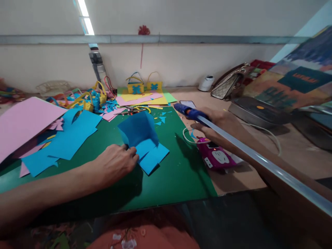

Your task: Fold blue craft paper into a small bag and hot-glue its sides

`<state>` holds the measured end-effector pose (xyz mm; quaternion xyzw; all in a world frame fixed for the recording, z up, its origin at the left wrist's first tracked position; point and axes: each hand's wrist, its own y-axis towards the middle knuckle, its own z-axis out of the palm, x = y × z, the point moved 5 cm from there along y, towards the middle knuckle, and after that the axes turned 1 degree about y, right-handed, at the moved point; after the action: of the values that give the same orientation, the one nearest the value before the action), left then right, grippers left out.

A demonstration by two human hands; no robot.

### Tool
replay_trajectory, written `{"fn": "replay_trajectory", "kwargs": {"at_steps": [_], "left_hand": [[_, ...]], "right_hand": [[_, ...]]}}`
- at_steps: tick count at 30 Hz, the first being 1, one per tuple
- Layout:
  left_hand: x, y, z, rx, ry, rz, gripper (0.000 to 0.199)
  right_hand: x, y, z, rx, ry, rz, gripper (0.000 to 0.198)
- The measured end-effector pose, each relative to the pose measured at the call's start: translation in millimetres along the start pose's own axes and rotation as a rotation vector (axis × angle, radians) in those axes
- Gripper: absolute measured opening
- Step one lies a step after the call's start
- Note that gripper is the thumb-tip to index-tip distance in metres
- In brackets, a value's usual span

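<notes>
My left hand is closed on the near-left edge of a folded blue paper. One panel of that paper stands up, while slit flaps lie towards the right. My right hand grips a dark blue glue gun, raised right of the paper and apart from it. A long clear glue stick sticks out of the gun's back and runs to the lower right. Below my right hand sits a magenta box with a white cable beside it. Scissors with yellow handles lie behind the folded paper.
A green mat covers the middle of the table. Blue sheets and a pink sheet lie left. Small yellow paper bags stand at the back. A phone, a handbag and a grey case are right.
</notes>
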<state>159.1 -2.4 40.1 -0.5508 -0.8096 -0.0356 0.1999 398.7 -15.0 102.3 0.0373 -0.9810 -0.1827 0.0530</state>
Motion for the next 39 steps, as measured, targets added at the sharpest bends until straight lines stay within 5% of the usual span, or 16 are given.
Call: {"fn": "replay_trajectory", "kwargs": {"at_steps": [5,11,15,25,39], "left_hand": [[2.8,1.3,0.4,0.065,-0.084,0.023,0.019],[6.5,2.5,0.9,0.068,-0.111,0.005,0.019],[9.8,4.4,4.1,0.084,-0.158,-0.011,0.018],[26.8,9.1,10.3,0.037,-0.286,-0.041,0.02],[34.7,13.9,10.1,-0.043,-0.363,-0.063,0.017]], "right_hand": [[19.7,-36.1,5.3,0.061,0.309,-0.225,0.034],[57.5,-62.3,10.8,0.326,0.317,-0.352,0.04],[71.0,-66.5,15.6,0.436,0.298,-0.344,0.044],[78.1,-53.9,33.7,0.461,0.234,-0.321,0.047],[84.6,-37.8,46.0,0.499,0.377,-0.231,0.013]]}}
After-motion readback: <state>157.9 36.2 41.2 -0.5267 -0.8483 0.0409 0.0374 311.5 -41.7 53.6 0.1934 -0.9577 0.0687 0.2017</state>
